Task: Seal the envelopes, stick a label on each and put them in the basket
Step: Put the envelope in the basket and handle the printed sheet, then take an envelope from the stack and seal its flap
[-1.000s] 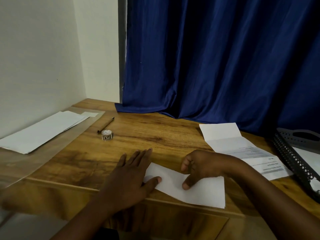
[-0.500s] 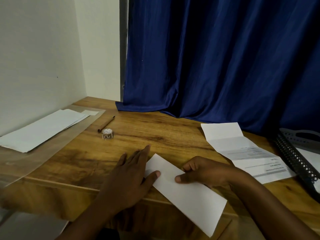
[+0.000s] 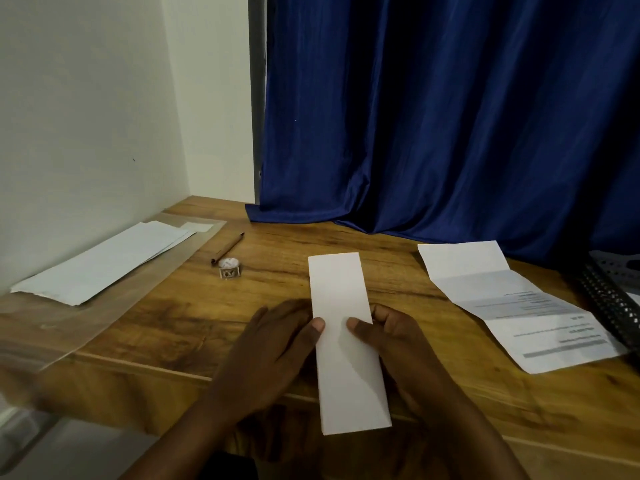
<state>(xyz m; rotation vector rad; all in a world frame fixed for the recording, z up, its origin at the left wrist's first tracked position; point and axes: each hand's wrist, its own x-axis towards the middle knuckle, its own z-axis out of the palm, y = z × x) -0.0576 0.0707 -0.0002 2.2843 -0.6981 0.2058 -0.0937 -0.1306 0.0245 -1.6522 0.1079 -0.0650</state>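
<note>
A long white envelope (image 3: 341, 327) stands lengthwise in front of me over the wooden desk (image 3: 284, 282), its near end past the desk's front edge. My left hand (image 3: 277, 348) holds its left side with the thumb on top. My right hand (image 3: 394, 337) grips the right side, thumb on the face and fingers behind. A small roll of labels (image 3: 229, 267) sits on the desk to the left of the envelope. A stack of white envelopes (image 3: 104, 261) lies at the far left. The dark perforated basket (image 3: 609, 299) shows at the right edge.
An unfolded printed letter (image 3: 512, 303) lies on the desk between the envelope and the basket. A brown pen (image 3: 227, 249) lies just behind the label roll. A clear plastic sheet (image 3: 69, 327) is under the envelope stack. A blue curtain (image 3: 450, 116) hangs behind the desk.
The envelope lay flat crosswise under both hands; it has been turned to point away from me and lifted, and both hands now hold it by its sides.
</note>
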